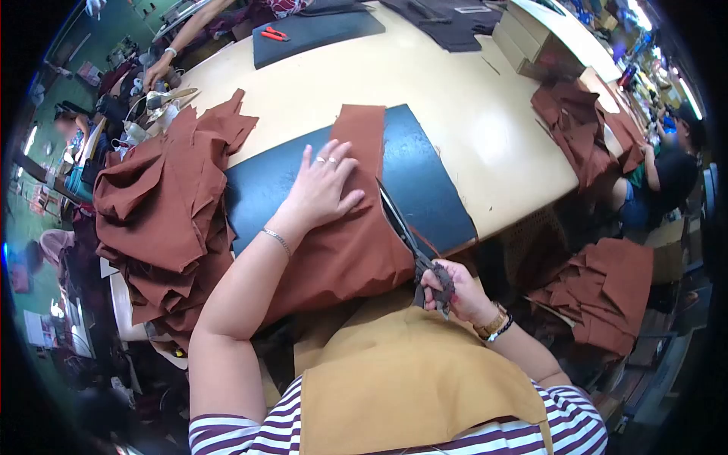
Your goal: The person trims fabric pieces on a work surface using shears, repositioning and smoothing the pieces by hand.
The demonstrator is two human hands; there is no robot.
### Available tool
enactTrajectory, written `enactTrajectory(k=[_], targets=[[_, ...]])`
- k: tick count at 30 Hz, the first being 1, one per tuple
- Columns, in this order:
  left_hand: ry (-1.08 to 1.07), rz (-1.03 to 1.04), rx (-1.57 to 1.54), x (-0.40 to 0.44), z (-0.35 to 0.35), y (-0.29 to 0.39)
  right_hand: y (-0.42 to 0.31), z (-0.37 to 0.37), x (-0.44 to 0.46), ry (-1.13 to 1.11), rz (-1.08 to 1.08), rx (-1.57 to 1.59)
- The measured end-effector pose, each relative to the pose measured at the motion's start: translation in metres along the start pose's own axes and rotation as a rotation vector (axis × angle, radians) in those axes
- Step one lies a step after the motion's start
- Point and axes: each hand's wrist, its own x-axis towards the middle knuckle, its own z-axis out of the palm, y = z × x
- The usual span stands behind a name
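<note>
Rust-brown cloth (341, 250) lies over a dark blue board (265, 182) at the table's near edge, its narrow end reaching past the board's far side. My left hand (326, 184) rests flat on this cloth, fingers spread, two rings showing. In my right hand (459, 290) are large dark scissors (409, 236), the fingers wrapped round their handles. The scissor blades lie along the cloth's right edge and point away from me. How far the blades are apart is hard to tell.
Brown cloth piles lie at the left (163, 189), far right (580, 129) and lower right (599, 292). Red-handled snips (274, 34) rest on another dark board (326, 38). A co-worker's hand (158, 72) is at the upper left; another person (671, 174) sits at the right.
</note>
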Motion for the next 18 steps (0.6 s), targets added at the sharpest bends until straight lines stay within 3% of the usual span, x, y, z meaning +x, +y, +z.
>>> enactTrajectory(k=[1, 3, 18], targets=[[0.123, 0.089, -0.017, 0.002, 0.019, -0.01, 0.001, 0.001, -0.001, 0.025, -0.012, -0.009], [0.008, 0.026, -0.12, 0.0, 0.026, -0.01, -0.002, 0.0, -0.001, -0.002, 0.01, -0.013], [0.077, -0.237, -0.137, -0.027, 0.031, 0.034, 0.0, 0.005, -0.003, 0.039, 0.026, 0.038]])
